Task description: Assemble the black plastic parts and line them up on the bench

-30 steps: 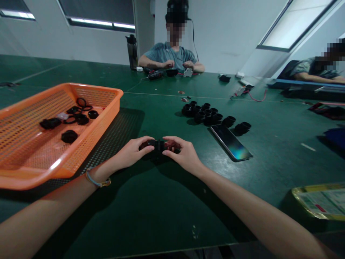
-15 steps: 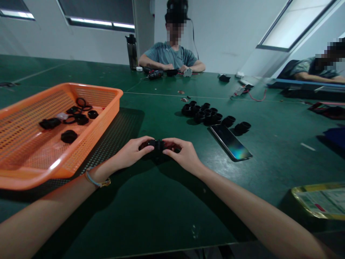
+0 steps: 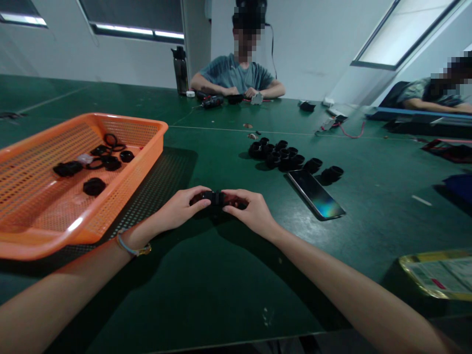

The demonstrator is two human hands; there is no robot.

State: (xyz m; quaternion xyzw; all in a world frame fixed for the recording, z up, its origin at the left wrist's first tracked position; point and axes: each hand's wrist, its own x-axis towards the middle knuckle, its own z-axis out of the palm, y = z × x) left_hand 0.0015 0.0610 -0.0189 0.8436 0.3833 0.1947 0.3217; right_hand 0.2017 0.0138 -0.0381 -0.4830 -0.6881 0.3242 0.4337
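Hardly anything has shifted since 1 second ago; only the person (image 3: 239,73) across the green table (image 3: 221,285) is seen slightly further right. A small black part (image 3: 217,197) is pinched at its 2 ends by left hand (image 3: 180,209) and right hand (image 3: 250,212), between orange basket (image 3: 158,129) and phone (image 3: 315,194).

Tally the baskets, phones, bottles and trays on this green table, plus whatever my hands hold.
Orange basket: 1
Phone: 1
Bottle: 1
Yellow tray: 1
Black part gripped between left hand and right hand: 1
Total: 5
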